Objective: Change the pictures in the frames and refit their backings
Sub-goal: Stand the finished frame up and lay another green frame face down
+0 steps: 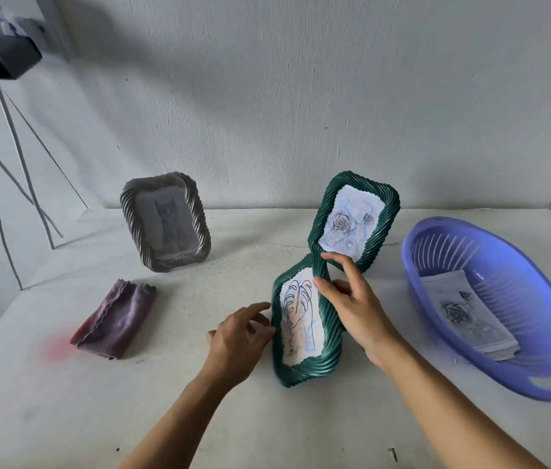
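A green ribbed frame (329,333) with a leaf drawing stands upright on the white table (64,418), near the middle. My left hand (236,340) touches its left edge with loosely spread fingers. My right hand (351,306) rests against its right edge, fingers straight. Behind it a second green frame (382,228) holds a rose drawing and stands upright. A grey frame (138,231) with a cat picture stands at the back left.
A purple slotted basket (544,374) at the right holds a stack of printed pictures (463,316). A folded maroon cloth (115,319) lies at the left. Cables and a dark plug adapter (7,57) hang on the wall at the far left.
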### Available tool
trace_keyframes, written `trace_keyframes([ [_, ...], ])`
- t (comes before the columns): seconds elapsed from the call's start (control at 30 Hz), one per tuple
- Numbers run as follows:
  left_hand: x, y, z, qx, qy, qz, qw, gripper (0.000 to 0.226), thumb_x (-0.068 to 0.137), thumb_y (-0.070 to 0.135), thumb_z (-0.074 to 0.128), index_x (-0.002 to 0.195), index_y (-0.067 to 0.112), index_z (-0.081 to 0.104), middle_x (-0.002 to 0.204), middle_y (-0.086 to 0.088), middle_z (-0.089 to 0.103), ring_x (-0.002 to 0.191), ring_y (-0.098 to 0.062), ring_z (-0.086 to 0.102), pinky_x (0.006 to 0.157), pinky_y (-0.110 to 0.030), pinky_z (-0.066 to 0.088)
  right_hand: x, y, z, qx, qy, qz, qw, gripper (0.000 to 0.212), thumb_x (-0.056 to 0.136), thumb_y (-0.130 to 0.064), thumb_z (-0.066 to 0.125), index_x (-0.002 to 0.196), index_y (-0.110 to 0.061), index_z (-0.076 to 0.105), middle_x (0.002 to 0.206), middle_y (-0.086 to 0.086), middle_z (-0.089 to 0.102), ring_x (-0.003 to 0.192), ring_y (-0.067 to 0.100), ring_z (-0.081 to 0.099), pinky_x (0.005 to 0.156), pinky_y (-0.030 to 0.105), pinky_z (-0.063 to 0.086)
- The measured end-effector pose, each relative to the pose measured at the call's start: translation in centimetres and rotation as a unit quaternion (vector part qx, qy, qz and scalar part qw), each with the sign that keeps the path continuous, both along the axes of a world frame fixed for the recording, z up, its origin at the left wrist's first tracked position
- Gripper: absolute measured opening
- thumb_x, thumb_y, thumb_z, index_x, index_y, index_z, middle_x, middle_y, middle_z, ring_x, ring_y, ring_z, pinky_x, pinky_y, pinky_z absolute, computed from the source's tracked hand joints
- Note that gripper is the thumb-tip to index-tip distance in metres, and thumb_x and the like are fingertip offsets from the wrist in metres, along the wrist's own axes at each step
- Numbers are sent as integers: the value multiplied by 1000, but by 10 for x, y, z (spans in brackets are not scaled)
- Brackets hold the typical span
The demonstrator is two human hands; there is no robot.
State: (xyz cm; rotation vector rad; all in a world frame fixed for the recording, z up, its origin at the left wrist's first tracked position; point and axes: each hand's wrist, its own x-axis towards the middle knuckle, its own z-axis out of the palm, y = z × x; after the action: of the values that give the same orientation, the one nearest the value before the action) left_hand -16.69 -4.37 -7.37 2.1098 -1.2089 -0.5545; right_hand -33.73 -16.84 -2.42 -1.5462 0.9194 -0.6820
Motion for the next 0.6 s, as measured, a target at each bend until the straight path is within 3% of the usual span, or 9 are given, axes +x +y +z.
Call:
trace_keyframes([
  [0.13,-3,-3,0,-20,21,4,1000,38,90,33,69,124,45,57,90,31,68,82,6,61,89,-43,48,11,-3,4,-42,16,5,999,32,93,-32,66,119,-47,53,95,8,70,88,26,65,88,43,52],
  [0.27,12,5,11,-7,86,-56,995,42,95,26,65,132,41,52,103,19,74,91,3,67,91,-39,55,33,1,10,-65,20,26,997,29,95,-35,64,118,-48,54,89,-6,67,83,14,64,80,29,50],
  [0.4,30,16,57,-31,195,-42,980,31,103,36,48,133,43,52,115,8,72,102,-4,68,89,-35,51,60,18,16,-79,16,54,995,33,96,-39,60,128,-46,54,89,-1,62,72,7,58,68,12,44],
  [0.5,36,27,97,-79,249,-62,963,39,101,43,41,136,37,55,121,11,71,109,-7,67,93,-33,47,77,29,8,-101,40,68,992,44,95,-54,53,138,-53,45,109,-7,59,89,1,58,85,17,45],
  [0.6,41,30,109,-102,251,-62,961,32,100,25,51,131,28,60,112,16,73,107,0,67,92,-18,50,88,41,1,-110,32,77,990,47,99,-54,45,144,-46,42,122,-18,54,105,-8,53,91,10,39],
])
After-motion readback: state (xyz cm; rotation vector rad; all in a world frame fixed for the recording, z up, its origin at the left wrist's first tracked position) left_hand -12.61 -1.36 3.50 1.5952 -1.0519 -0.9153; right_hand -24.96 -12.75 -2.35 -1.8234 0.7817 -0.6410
